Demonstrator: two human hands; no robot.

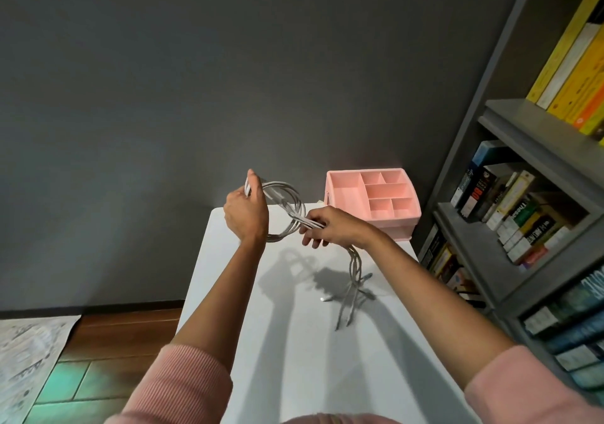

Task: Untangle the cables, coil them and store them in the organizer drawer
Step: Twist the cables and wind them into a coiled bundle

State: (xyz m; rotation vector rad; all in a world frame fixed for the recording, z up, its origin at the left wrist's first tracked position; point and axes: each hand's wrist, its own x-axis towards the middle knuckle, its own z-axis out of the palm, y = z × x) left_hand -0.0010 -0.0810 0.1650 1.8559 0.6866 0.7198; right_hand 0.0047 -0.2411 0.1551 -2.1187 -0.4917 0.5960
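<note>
Above the table, both raised hands apparently grip looped cables.

Pink ribbed sleeves from where I'm driving
I see the left sleeve lower left, right sleeve lower right, cuffs well up the forearms; left hand and right hand bare.

Cables pale grey. Organizer pink. Tabletop white. Sleeves pink, ribbed. Wall dark grey.
</note>
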